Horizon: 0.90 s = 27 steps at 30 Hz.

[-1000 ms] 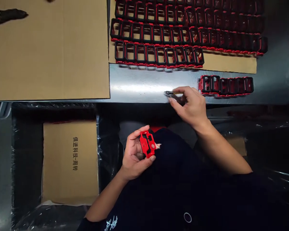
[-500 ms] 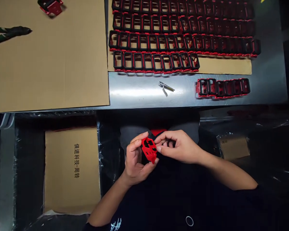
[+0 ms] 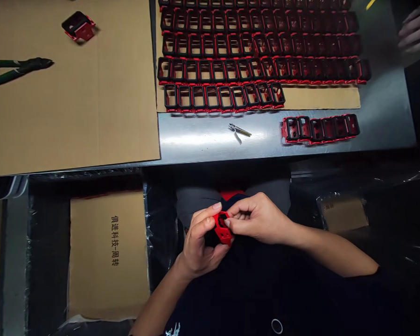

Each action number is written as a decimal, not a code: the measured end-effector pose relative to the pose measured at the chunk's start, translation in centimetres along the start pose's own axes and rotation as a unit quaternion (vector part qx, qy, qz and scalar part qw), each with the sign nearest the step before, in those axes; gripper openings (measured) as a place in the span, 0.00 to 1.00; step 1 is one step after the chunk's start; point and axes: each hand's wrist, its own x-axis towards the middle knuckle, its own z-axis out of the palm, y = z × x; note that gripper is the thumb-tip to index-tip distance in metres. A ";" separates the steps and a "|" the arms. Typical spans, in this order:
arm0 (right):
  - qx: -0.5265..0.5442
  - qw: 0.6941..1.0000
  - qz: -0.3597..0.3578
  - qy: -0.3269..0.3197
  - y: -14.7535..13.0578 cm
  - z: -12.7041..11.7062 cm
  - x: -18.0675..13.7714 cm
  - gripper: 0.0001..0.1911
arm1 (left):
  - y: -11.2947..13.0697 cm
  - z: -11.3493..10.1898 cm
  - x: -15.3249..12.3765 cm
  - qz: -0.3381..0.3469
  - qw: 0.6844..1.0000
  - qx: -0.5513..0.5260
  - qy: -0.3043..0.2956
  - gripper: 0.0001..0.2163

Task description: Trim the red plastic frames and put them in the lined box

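Over my lap, below the table's front edge, my left hand (image 3: 199,242) is closed around a small red plastic frame (image 3: 223,233) with dark openings. The frame is tilted. My right hand (image 3: 261,219) meets its right edge in a pinch, with the thumb tip at the opening. Whatever lies between those fingertips is hidden. Straight ahead on the metal table, a silver nail clipper (image 3: 240,131) lies with its lever unfolded. To its right stands a short row of red-and-black frames (image 3: 320,129).
Several rows of red-and-black frames (image 3: 205,70) cover the table's far side. Green-handled pliers (image 3: 21,70) and a single red-and-black frame (image 3: 79,27) lie on the cardboard sheet (image 3: 73,112). A cardboard box (image 3: 108,256) is at lower left. Another person's hand (image 3: 418,28) shows at upper right.
The red frame has turned in my left hand, and my right thumb is now at its opening. The view has shifted slightly upward. Another person's hand has appeared at upper right.
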 end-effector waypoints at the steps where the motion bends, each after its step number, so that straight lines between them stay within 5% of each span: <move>1: -0.008 1.000 -0.002 -0.003 -0.2 -0.2 -0.1 0.08 | 0.0 0.0 0.0 -0.002 1.000 -0.002 -0.003 0.36; 27: 0.008 0.999 0.030 -0.026 -0.6 -0.7 -0.5 0.09 | 0.5 -0.8 0.9 0.033 0.998 0.036 -0.040 0.34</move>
